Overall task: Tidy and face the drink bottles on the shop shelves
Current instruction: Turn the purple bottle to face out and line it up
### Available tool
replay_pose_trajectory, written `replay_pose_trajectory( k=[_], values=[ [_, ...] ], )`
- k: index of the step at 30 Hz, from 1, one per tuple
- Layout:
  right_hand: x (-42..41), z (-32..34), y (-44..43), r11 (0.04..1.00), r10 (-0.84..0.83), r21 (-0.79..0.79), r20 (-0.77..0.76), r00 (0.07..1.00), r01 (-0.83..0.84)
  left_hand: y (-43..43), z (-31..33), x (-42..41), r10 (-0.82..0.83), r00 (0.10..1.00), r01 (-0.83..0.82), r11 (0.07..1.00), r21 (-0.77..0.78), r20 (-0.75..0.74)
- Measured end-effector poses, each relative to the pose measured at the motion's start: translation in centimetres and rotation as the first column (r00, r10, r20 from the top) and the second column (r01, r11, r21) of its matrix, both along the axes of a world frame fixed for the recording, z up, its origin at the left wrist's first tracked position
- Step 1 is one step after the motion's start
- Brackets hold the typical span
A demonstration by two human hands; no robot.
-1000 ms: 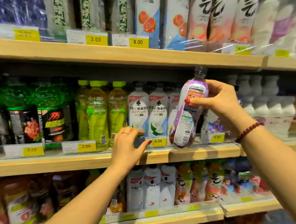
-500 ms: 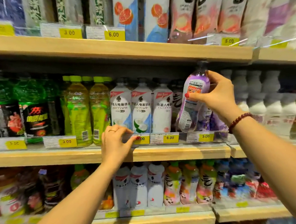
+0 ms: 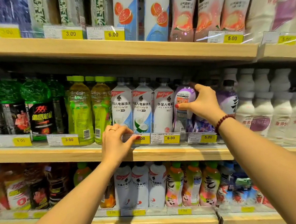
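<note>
My right hand (image 3: 202, 103) grips a purple-labelled drink bottle (image 3: 183, 99) around its upper body. The bottle stands nearly upright on the middle shelf (image 3: 180, 153), right of three white electrolyte bottles (image 3: 142, 107), with its back label facing me. Another purple bottle (image 3: 227, 97) stands just right of my hand. My left hand (image 3: 116, 142) rests on the shelf's clear front rail (image 3: 87, 140), thumb on a yellow price tag (image 3: 142, 138), fingers curled over the rail's top.
Yellow-green tea bottles (image 3: 80, 110) and dark green-capped energy drinks (image 3: 39, 109) fill the middle shelf's left. White yoghurt-style bottles (image 3: 261, 102) stand at the right. The upper shelf (image 3: 123, 48) hangs close above the bottle caps. More bottles line the lower shelf (image 3: 149, 222).
My right hand has carried the tilted purple bottle back into the shelf and stood it nearly upright beside the white bottles. My left hand has stayed on the rail.
</note>
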State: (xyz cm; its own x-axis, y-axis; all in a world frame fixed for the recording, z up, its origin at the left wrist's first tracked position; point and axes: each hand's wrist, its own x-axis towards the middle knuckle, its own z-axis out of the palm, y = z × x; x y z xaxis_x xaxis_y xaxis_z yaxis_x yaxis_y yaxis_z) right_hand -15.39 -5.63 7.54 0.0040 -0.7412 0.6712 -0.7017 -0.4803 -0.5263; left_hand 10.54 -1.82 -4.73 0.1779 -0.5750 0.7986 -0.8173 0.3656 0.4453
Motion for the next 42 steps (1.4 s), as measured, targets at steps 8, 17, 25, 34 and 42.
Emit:
replay_pose_trajectory(
  k=[8,17,25,34,42],
  values=[
    [-0.5,-0.3,0.0,0.995,0.028,0.093,-0.083,0.996,-0.02,-0.1,-0.1,-0.1,0.009,1.0,-0.009,1.0,-0.005,0.007],
    [-0.2,-1.5,0.2,0.999,-0.021,-0.034,-0.09,0.996,0.018,0.1,-0.2,-0.2,0.024,1.0,-0.024,1.0,0.003,0.013],
    [0.0,-1.8,0.3,0.983,-0.125,-0.151,-0.15,0.981,0.103,0.2,-0.2,-0.1,0.019,1.0,-0.019,0.999,0.029,0.0],
    [-0.2,-4.2,0.7,0.989,-0.074,-0.14,-0.206,0.976,0.046,0.5,0.0,-0.3,0.041,0.999,-0.043,0.996,0.073,0.032],
    [-0.5,-5.6,1.3,0.997,-0.009,-0.075,-0.168,0.986,-0.003,2.3,0.1,0.9,-0.055,0.977,0.019,0.985,0.173,0.207]
  ],
)
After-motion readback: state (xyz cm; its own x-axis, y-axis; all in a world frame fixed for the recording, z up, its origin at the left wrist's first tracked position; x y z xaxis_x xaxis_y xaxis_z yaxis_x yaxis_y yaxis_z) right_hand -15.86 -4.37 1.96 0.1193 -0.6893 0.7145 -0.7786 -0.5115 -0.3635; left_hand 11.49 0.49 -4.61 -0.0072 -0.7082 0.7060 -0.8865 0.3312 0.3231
